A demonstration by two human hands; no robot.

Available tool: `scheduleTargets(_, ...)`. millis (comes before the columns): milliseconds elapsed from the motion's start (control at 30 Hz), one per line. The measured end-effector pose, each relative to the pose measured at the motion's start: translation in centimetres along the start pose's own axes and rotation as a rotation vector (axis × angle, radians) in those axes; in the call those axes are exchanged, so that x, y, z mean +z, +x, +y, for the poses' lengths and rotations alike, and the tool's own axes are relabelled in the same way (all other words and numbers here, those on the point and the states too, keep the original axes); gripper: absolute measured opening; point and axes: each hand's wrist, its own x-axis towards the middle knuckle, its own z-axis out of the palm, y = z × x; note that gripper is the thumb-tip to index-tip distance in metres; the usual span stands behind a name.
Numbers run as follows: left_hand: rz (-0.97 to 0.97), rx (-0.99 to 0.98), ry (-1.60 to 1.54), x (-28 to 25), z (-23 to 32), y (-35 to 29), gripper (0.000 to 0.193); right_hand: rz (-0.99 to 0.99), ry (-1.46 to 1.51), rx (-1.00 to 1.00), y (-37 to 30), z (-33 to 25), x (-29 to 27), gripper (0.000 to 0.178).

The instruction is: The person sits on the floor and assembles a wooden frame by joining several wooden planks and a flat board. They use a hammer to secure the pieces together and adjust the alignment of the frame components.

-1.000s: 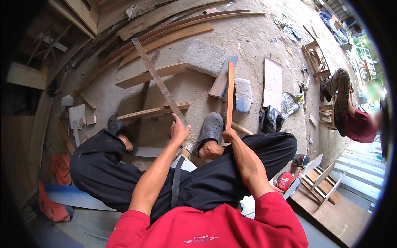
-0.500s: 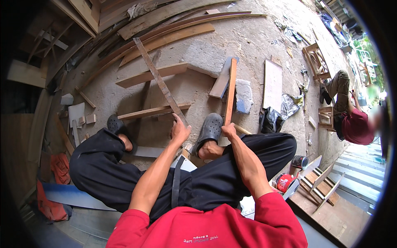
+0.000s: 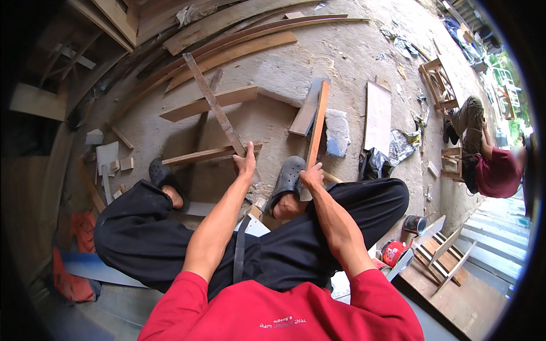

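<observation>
My left hand [image 3: 245, 165] is closed around the near part of a long, flat wooden strip [image 3: 210, 98], whose lower end shows past the hand. This strip lies slantwise across two shorter boards, a far one [image 3: 213, 103] and a near one [image 3: 205, 153]. My right hand [image 3: 311, 175] grips an orange-brown wooden strip [image 3: 319, 122] near its lower end, and the strip points away from me. Beside that strip a grey-blue board [image 3: 307, 108] rests against a pale block [image 3: 336, 132]. How the strips and boards are joined, if at all, I cannot tell.
Long planks [image 3: 239, 55] lie at the back left. A pale board [image 3: 376, 116] and crumpled plastic [image 3: 401, 146] are to the right. An open can [image 3: 414, 224] and a red container [image 3: 393, 250] stand by my knee. A co-worker [image 3: 493, 170] sits at the far right.
My left hand has moved a little farther up its strip. My right hand has shifted slightly on the orange-brown strip, and the strip's lower end now shows below it.
</observation>
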Motion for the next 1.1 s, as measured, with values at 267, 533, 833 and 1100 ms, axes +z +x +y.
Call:
scheduleTargets(267,0.138,0.069,0.03,-3.7,8.1,-5.1,0.061,0.218,-0.03,-0.134,0.3,-2.4,1.1,0.086)
scheduleTargets(533,0.089,0.155,-0.099,-5.9,6.7,-4.1,0.047,0.269,0.198,-0.524,0.2,-6.9,2.2,0.072)
scheduleTargets(833,0.036,0.154,0.045,-4.3,4.4,-2.8,0.042,0.051,0.134,-1.02,-3.1,-16.3,-2.7,0.09)
scheduleTargets(1100,-0.16,0.2,0.312,-5.4,3.0,-2.0,0.054,0.096,-0.206,-1.06,-1.6,-22.9,-5.3,0.107)
